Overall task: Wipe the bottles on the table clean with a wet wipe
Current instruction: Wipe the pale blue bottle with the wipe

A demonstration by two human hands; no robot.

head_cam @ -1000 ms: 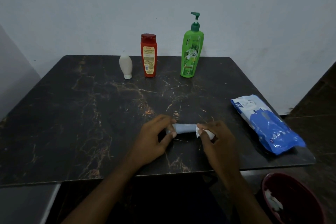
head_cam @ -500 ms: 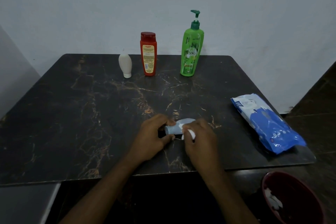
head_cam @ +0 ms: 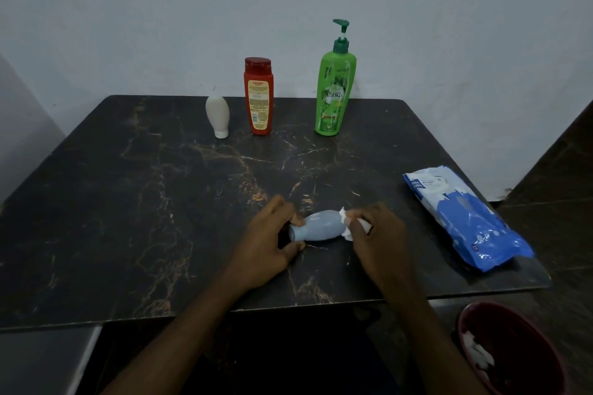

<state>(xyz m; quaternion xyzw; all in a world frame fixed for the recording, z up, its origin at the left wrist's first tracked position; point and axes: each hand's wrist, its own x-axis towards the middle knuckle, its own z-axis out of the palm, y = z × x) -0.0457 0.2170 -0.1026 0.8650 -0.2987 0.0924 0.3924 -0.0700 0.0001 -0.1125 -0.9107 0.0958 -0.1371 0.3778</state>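
The right hand (head_cam: 378, 234), pinching the wet wipe (head_cam: 348, 229), has slid back to the base of the pale blue bottle (head_cam: 317, 228); the left hand (head_cam: 269, 240) grips its cap end. Wiping seems unfinished.

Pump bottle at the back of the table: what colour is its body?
The pump bottle is bright green; head view.
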